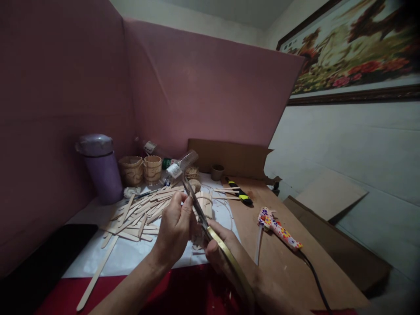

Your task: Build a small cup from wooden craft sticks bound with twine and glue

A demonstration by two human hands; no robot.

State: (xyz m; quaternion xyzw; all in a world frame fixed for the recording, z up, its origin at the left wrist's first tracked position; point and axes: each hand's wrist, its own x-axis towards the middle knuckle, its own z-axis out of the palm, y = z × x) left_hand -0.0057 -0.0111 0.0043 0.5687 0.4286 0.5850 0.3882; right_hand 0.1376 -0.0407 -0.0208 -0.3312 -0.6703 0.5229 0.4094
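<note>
My right hand (223, 247) is wrapped round the gold handle of a large pair of scissors (196, 202), whose blades point up and away from me. Close beside the blades, my left hand (175, 227) is closed in a pinch. Whatever sits between its fingertips is too small or hidden to name. Behind my hands lies a loose pile of wooden craft sticks (154, 205) on white paper. A short row of sticks with string round it, a stick bundle (206, 204), shows just past the scissors, partly covered by them.
At left stand a purple tumbler (104, 175) and two stick-covered cups (152, 169). A plastic bottle (182, 164) lies behind the pile, near a small brown pot (217, 172). On the right are a black-and-yellow utility knife (241, 192) and a floral glue gun (278, 228) with its cord.
</note>
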